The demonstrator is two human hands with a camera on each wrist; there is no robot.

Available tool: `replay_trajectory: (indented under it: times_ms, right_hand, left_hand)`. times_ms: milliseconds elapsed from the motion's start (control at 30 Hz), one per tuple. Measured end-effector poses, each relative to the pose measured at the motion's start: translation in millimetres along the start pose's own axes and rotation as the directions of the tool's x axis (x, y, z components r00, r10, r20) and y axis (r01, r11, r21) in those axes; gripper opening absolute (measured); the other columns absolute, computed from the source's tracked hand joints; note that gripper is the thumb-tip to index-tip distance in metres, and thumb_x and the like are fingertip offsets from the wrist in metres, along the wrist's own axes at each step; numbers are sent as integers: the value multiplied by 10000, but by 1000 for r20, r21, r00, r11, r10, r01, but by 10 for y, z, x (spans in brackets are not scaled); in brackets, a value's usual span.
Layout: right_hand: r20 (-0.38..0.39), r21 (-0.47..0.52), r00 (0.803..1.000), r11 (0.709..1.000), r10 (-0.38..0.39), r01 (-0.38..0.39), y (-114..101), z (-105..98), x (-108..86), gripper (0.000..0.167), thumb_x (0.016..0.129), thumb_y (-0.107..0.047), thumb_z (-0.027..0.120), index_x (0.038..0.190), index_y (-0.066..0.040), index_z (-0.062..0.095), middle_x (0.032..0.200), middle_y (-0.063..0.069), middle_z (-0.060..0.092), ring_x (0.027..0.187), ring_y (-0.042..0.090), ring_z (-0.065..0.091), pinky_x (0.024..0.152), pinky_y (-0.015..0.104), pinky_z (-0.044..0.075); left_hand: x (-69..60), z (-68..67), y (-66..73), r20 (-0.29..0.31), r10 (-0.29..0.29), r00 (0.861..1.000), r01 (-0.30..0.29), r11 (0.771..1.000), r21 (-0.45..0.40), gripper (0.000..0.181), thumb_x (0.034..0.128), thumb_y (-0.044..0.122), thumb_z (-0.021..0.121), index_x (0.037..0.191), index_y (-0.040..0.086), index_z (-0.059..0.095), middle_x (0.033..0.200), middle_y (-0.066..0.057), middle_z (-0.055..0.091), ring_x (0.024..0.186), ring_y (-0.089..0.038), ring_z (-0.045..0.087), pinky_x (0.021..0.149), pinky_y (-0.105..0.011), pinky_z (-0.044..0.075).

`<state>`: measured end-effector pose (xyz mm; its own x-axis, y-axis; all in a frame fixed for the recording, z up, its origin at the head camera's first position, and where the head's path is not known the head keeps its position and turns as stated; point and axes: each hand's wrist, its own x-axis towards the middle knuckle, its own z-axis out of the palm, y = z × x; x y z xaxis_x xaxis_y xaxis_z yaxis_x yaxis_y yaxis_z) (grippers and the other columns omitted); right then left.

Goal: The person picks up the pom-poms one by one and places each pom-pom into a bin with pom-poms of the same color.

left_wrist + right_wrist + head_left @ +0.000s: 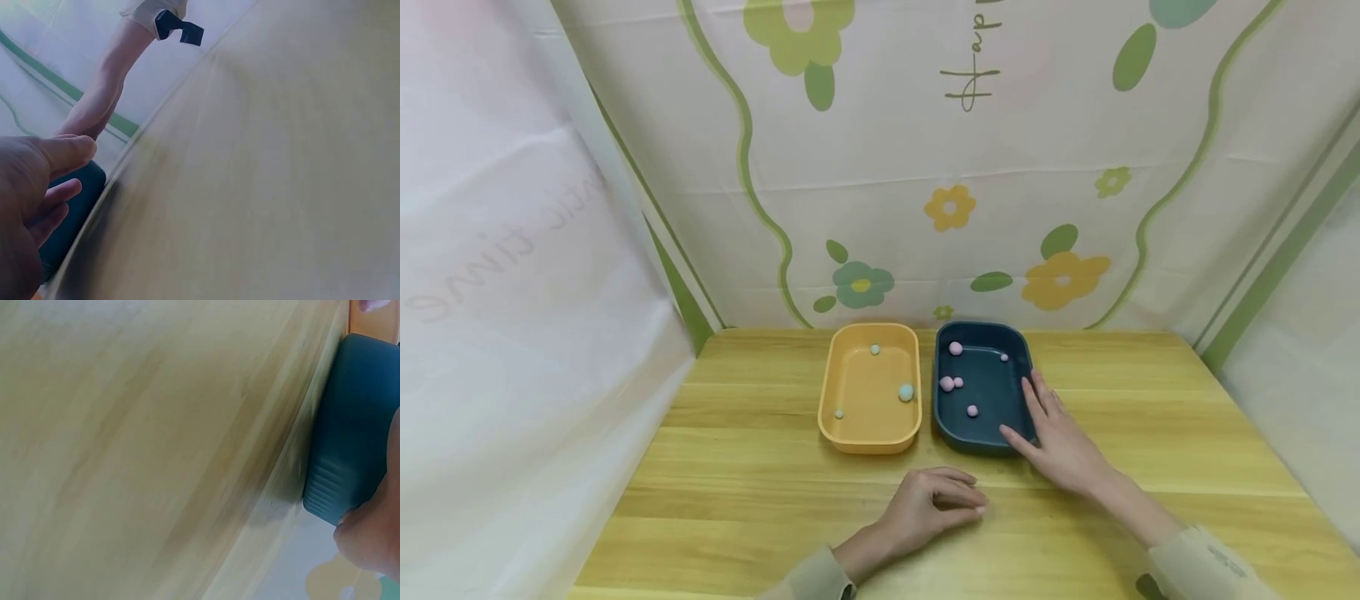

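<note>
A dark blue tray (992,387) stands on the wooden table with several small pink balls (956,348) in it. My right hand (1067,450) touches its right side, fingers spread and fairly straight, the thumb at the near right corner. In the right wrist view, part of that hand (372,531) lies against the wall of the tray (350,425). My left hand (925,508) is in front of the trays, fingers loosely bent, with nothing seen in it. The left wrist view also shows the left hand (25,181) apart from the tray.
Left of the blue tray stands a yellow tray (868,392) holding three pale green balls (906,392), a narrow gap between them. Behind the wooden table (745,467) hangs a white cloth (880,142) with printed flowers. More white cloth closes off both sides.
</note>
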<state>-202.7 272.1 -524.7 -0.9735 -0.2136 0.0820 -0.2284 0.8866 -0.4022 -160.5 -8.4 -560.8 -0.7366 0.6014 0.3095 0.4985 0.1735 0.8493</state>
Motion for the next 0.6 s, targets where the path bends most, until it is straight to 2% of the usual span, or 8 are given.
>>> replay_trajectory:
  times_ms: [100,233,367,433,600]
  right_hand:
    - [-6,-3,1000,1000,-1,1,-8,8,4,989,1099,-582,591,1749,15,145,1848,259,58,1621,644,219,1273,787,307]
    - [-16,-10,1000,1000,-8,8,2,1,12,987,1092,-556,618,1745,22,155,1846,265,68,1626,636,217,1287,779,289]
    - [-17,-10,1000,1000,-8,8,0,-4,14,991,1089,-558,623,1745,23,159,1845,266,71,1629,631,215,1291,776,287]
    - [-15,-9,1000,1000,-8,7,-1,-4,12,992,1089,-563,620,1745,22,159,1845,265,69,1632,626,212,1294,774,284]
    - [-12,-5,1000,1000,-5,5,-3,-1,7,994,1090,-573,613,1745,21,160,1846,264,67,1632,626,214,1289,781,284]
  left_hand:
    - [-6,-82,40,-19,-13,1000,12,1000,-28,167,967,129,854,1125,78,879,1148,-35,864,1244,-249,779,1026,-183,613]
    - [35,-187,108,-56,47,997,-46,999,10,153,966,125,855,1113,88,880,1122,-30,869,1200,-232,798,1090,-246,606]
    - [93,-263,194,-86,122,989,-122,992,-3,148,969,104,847,1104,54,875,1086,-62,871,1172,-253,809,1066,-274,629]
    - [122,-292,247,-89,140,986,-141,990,-16,146,969,101,846,1097,35,873,1077,-78,871,1175,-273,807,1063,-275,630]
    - [210,-353,369,-85,135,987,-139,989,-46,149,967,101,847,1102,43,873,1081,-88,870,1202,-270,799,1076,-273,623]
